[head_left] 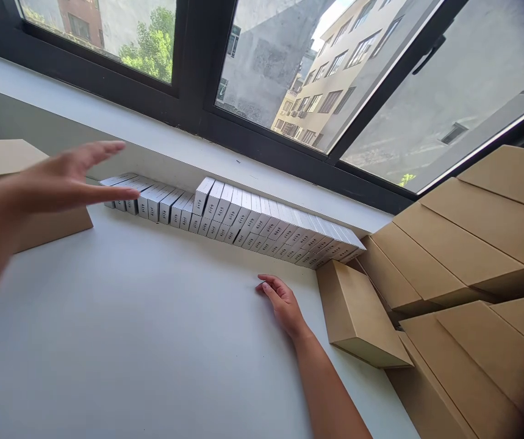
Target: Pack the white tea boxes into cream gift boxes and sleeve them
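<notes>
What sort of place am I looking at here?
Probably a packing or storage workspace: rows of white boxes on a white table, with brown boxes stacked at the right.

You can read no text for certain here. The white boxes [249,224] lined up before you carry short dark markings [232,216] on the ends facing you, in both the lower and the upper tier, but the characters are too small to make out.
</notes>
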Motion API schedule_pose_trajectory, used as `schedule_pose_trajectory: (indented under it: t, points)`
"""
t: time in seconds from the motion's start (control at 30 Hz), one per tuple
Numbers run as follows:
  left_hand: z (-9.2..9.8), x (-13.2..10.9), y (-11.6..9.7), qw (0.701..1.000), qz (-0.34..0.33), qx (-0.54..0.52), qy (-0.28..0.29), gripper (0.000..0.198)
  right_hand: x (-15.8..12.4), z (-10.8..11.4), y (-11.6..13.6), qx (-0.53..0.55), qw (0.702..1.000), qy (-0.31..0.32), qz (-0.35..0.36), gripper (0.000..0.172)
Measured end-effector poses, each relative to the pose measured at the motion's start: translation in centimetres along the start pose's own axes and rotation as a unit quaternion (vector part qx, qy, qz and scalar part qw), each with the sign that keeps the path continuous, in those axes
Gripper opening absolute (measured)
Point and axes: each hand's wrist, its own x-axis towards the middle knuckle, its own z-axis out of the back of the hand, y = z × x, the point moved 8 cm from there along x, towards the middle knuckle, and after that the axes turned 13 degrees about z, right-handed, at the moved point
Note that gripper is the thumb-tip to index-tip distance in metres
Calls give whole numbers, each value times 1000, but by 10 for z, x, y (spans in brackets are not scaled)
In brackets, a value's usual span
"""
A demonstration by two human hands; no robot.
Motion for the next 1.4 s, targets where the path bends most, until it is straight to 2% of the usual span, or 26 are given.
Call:
schedule_pose_trajectory:
  t: [0.03, 0.07, 0.13, 0.17, 0.23, 0.3, 0.4, 0.47, 0.53, 0.7, 0.93, 1.03, 1.17, 1.27, 1.4]
  points:
    - [-20, -3, -13, 998, -33, -42, 41, 85, 0, 1, 0, 3, 1000, -3, 0, 42]
    - [-32, -7, -24, 992, -53, -113, 16, 73, 1, 1, -1, 5, 1000, -7, 1, 42]
    - [-59, -16, -36, 978, -45, -193, -69, 43, 1, 2, -1, 8, 1000, -12, 2, 40]
    - [-78, -20, -40, 972, -30, -214, -87, 39, 1, 2, -1, 10, 1000, -14, 3, 38]
    - [-122, -25, -43, 972, -3, -226, -69, 45, 1, 3, 0, 14, 1000, -16, 5, 36]
    - [-157, -25, -40, 969, 17, -244, -46, 52, 1, 3, 2, 21, 1000, -21, 7, 35]
    - [-179, -23, -35, 967, -19, -244, -68, 57, 0, 4, 5, 32, 999, -30, 7, 35]
    - [-184, -23, -33, 970, -54, -217, -93, 55, 0, 4, 5, 35, 999, -35, 5, 34]
    - [-188, -21, -30, 974, -61, -196, -99, 53, 0, 4, 5, 37, 999, -38, 2, 34]
    - [-197, -18, -25, 981, -56, -175, -69, 53, 1, 4, 5, 41, 998, -43, -2, 33]
    - [-194, -15, -25, 981, -88, -164, -53, 47, 1, 5, 7, 40, 998, -48, 0, 32]
    - [-196, -12, -29, 988, -71, -134, -27, 57, 1, 4, 7, 39, 998, -47, 1, 32]
    - [-205, -7, -32, 995, -3, -97, 7, 64, 1, 2, 6, 40, 998, -42, 2, 32]
    - [-198, -6, -34, 992, 13, -123, -36, 54, 1, 2, 6, 46, 998, -43, 2, 31]
    - [-167, -14, -33, 969, 15, -204, -137, 44, 2, 4, 7, 69, 997, -44, 3, 32]
